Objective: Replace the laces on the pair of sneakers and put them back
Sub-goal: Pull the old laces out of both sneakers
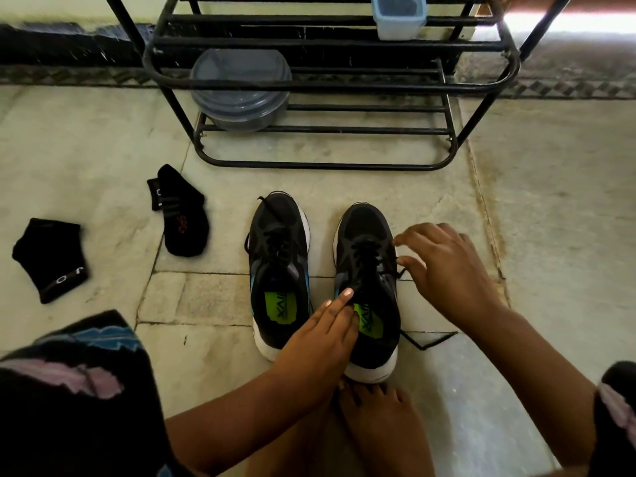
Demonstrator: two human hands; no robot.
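Knees: my two knees frame the bottom corners, the left one (69, 390) in dark cloth with pink and blue marks, the right one (616, 407) just showing at the edge.
Foot: my bare foot (375, 418) lies on the floor, its toes just behind the heel of the right sneaker.
Left hand: my left hand (323, 339) rests on the inner collar of the right sneaker, fingers straight and close together, fingertips (347, 293) touching the tongue.
Right hand: my right hand (444, 270) hovers at the outer side of the right sneaker, fingers spread and loosely curved; I cannot tell whether the thumb and forefinger pinch the lace.
Right sneaker: black with a white sole and a green insole, it (370, 256) stands upright on the floor, toe pointing at the rack.
Lace: a black lace (426, 344) trails loose from the right sneaker onto the floor on its outer side.
Left sneaker: the matching shoe (278, 235) stands just beside the right one, parallel to it, laced in black.
Socks: two black socks lie flat to the left, one (182, 215) near the left sneaker, the other (51, 259) well apart.
Rack: a black metal rack (323, 165) stands beyond the sneakers.
Containers: a round grey lidded tub (241, 94) sits on the lowest shelf; a pale blue box (399, 18) sits on a higher shelf.
Floor: pale stone tiles (550, 201) with dark joints.
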